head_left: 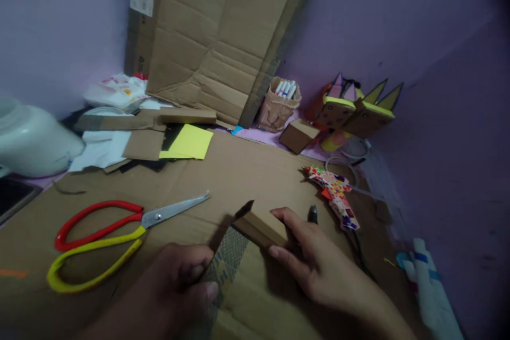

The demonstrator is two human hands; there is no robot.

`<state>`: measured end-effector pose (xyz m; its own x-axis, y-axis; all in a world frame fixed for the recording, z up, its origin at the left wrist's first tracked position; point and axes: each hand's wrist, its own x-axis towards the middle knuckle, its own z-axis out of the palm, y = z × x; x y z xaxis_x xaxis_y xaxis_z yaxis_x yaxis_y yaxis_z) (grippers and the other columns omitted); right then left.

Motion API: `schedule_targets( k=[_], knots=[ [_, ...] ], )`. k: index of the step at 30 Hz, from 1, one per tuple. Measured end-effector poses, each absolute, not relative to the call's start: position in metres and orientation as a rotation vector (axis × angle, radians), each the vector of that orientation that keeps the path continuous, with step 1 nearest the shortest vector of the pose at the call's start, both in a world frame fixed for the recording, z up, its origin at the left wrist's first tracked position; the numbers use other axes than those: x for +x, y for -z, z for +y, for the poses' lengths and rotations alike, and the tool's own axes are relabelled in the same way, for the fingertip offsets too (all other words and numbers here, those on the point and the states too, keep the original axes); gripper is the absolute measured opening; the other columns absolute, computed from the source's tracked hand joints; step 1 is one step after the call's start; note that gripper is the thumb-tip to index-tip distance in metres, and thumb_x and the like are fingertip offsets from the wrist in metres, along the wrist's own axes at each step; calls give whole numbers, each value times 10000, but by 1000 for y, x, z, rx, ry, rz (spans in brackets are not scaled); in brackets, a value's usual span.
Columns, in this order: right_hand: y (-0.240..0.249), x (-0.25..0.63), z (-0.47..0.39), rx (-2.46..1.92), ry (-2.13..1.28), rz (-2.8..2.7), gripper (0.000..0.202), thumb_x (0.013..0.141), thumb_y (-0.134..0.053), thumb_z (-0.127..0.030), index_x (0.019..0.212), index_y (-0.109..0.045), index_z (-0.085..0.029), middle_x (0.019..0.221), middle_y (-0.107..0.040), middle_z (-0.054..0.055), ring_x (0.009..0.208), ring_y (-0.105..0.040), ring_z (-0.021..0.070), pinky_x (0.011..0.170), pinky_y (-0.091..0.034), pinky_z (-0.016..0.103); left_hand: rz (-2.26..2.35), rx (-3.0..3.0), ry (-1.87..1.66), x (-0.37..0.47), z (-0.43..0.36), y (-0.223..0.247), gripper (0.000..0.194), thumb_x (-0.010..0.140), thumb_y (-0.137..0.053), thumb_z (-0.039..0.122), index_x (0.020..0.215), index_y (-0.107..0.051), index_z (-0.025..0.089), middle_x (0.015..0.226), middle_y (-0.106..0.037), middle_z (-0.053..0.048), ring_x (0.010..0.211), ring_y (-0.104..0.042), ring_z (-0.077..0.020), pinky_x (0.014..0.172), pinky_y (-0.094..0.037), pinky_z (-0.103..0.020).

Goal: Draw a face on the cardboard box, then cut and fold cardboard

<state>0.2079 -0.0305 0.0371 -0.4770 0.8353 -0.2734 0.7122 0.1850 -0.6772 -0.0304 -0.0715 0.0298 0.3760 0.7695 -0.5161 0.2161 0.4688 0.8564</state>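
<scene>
In the front middle, my right hand grips a folded cardboard piece, with the thumb on its near side and fingers over the top. My left hand pinches a thin, dark strip that runs up toward the far end of this piece. Whether strip and piece are one, I cannot tell. Beneath both hands lies a cardboard sheet with a patterned, printed band along its left side. Scissors with red and yellow handles lie left of my hands, blades apart. Beyond my right hand rests a flower-patterned glue gun.
A dark pen-like object is near my right fingers. Yellow paper and cardboard scraps lie at back left, near a white jug. Markers stand in a brown holder. A large cardboard panel leans on the wall; spiky cardboard crafts stand right.
</scene>
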Motion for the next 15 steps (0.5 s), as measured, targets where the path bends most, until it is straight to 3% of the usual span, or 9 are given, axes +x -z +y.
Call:
schedule_targets(
  k=[2, 4, 8, 12, 15],
  knots=[
    [-35, 211, -32, -1555, -1169, -2308, 283, 888, -449, -310, 1158, -464, -222, 922, -646, 70, 800, -600, 218, 666, -465, 324, 1179, 1126, -402, -29, -69, -30, 146, 735, -584, 306, 648, -571, 190, 574, -431, 55, 560, -392, -119, 508, -297, -206],
    [-33, 213, -34, -1595, -1163, -2315, 317, 901, -437, -345, 1198, -444, -235, 981, -652, 76, 853, -616, 228, 703, -486, 336, 1152, 1101, -448, -27, -64, -28, 116, 753, -574, 309, 773, -597, 197, 667, -530, 43, 643, -475, -139, 569, -348, -212],
    [-33, 213, -38, -1584, -1000, -2360, 326, 905, -415, -356, 1207, -446, -236, 1006, -677, 84, 860, -655, 226, 684, -519, 309, 1119, 974, -646, -24, -48, -28, 325, 846, -486, 491, 934, -593, 197, 737, -557, 25, 683, -496, -149, 598, -362, -234],
    [-33, 205, -38, -1470, -851, -2479, 303, 892, -395, -241, 1189, -446, -204, 866, -713, 69, 719, -684, 207, 605, -514, 277, 1180, 1131, -644, -19, -30, -35, 433, 886, -393, 572, 922, -633, 214, 731, -533, 24, 705, -477, -156, 606, -331, -252],
    [-26, 200, -37, -1446, -734, -2562, 346, 868, -402, -186, 1212, -429, -189, 891, -716, 84, 750, -697, 221, 593, -508, 285, 1177, 1244, -625, -12, -20, -37, 398, 849, -471, 580, 796, -617, 214, 756, -583, 10, 743, -505, -181, 629, -323, -272]
  ],
)
